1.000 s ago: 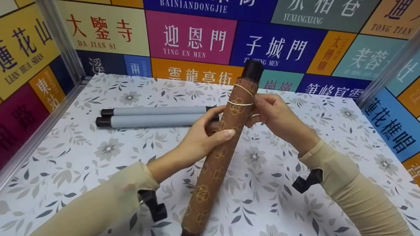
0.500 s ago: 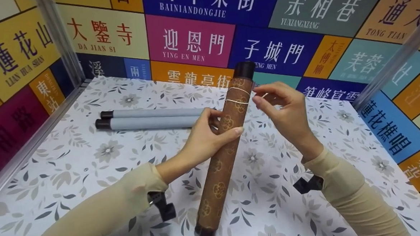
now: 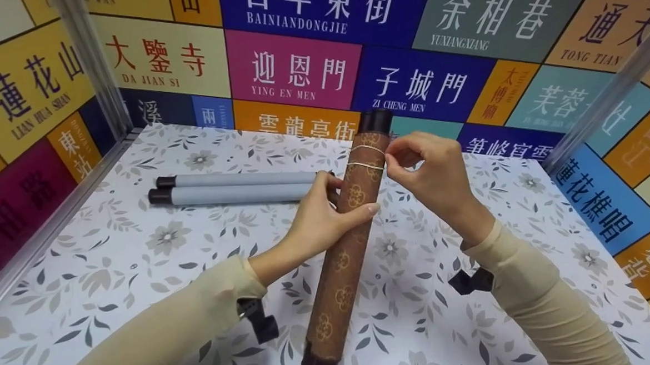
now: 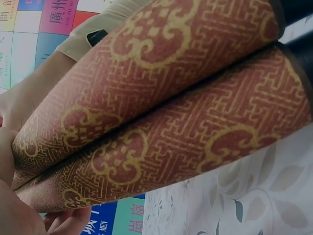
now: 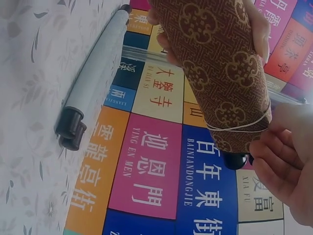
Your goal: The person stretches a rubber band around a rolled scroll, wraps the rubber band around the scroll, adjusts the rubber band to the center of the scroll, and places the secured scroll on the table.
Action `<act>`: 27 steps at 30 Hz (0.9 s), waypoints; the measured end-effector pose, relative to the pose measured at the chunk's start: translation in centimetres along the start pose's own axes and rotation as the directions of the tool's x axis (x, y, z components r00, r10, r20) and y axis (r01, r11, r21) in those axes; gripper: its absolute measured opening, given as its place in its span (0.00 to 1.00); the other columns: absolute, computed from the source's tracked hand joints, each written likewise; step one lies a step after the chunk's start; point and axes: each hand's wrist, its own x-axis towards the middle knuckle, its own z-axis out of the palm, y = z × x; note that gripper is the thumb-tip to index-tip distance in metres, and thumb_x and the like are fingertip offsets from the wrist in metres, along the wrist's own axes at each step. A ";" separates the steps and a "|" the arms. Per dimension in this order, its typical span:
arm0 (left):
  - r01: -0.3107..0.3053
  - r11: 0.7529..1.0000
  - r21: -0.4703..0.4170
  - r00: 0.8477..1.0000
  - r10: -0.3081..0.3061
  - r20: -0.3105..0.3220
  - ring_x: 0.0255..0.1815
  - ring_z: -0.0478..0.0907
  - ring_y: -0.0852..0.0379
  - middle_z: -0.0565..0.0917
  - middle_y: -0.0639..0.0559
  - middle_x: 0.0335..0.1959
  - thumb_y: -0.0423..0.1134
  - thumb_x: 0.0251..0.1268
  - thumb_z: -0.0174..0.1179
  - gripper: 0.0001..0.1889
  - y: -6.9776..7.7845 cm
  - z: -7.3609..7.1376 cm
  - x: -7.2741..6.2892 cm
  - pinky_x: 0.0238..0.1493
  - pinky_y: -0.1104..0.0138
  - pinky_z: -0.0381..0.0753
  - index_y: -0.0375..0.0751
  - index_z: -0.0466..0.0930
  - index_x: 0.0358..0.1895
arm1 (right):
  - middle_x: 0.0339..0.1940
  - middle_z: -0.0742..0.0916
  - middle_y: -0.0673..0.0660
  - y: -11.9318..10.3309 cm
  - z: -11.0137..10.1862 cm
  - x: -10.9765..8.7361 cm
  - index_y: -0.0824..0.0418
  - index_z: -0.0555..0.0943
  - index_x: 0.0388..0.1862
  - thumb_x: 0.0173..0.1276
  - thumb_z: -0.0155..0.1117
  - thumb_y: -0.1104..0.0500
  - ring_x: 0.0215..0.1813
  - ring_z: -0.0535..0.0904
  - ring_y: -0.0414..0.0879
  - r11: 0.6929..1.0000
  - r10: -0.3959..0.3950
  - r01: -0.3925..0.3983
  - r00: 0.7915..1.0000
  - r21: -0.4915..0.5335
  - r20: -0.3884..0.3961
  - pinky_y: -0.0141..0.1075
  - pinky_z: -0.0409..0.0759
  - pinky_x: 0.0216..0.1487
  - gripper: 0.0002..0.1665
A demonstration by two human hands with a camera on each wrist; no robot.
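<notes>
A brown brocade scroll [image 3: 342, 254] with gold flower patterns and dark end knobs is held tilted above the table. It is rolled from both sides into two rolls, side by side in the left wrist view [image 4: 205, 127]. My left hand [image 3: 321, 213] grips it above the middle, thumb across the front. A thin white cord [image 3: 366, 165] loops round its upper end in two strands. My right hand [image 3: 433, 174] pinches the cord at the scroll's right edge; in the right wrist view the fingers [image 5: 276, 156] partly hide the cord there.
Two light grey scrolls [image 3: 242, 194] with dark knobs lie side by side on the table, behind my left hand. A white flowered cloth [image 3: 166, 238] covers the table. Panels with colourful street-name signs [image 3: 296, 67] stand at the back and sides.
The scroll has swung more upright. My right hand drew a little off its edge half a second ago, and its thumb and finger have since closed together on the cord there.
</notes>
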 end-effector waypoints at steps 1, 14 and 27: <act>0.004 1.000 -0.003 1.000 -0.004 -0.001 0.33 0.80 0.55 0.79 0.47 0.39 0.57 0.49 0.73 0.34 0.0 0.0 0.0 0.31 0.64 0.83 0.43 0.67 0.53 | 0.26 0.88 0.56 0.0 0.0 0.0 0.63 0.86 0.30 0.59 0.67 0.67 0.28 0.81 0.38 1.000 -0.008 0.008 1.000 -0.010 0.004 0.18 0.78 0.34 0.02; 0.058 0.998 -0.015 0.998 -0.059 -0.021 0.34 0.81 0.54 0.81 0.44 0.39 0.58 0.49 0.73 0.37 -0.7 0.0 0.2 0.32 0.65 0.84 0.42 0.66 0.55 | 0.25 0.86 0.55 1.2 1.3 -1.1 0.64 0.84 0.28 0.55 0.66 0.71 0.27 0.81 0.41 0.995 -0.095 0.093 0.994 0.040 0.061 0.21 0.78 0.33 0.04; 0.013 1.000 0.028 0.998 -0.011 -0.054 0.36 0.81 0.55 0.79 0.47 0.43 0.61 0.50 0.71 0.37 -0.1 -0.4 0.3 0.35 0.66 0.83 0.43 0.63 0.55 | 0.35 0.89 0.57 0.3 2.0 -0.9 0.64 0.86 0.40 0.63 0.69 0.65 0.36 0.86 0.45 0.995 0.012 -0.006 0.998 0.096 -0.057 0.28 0.84 0.35 0.07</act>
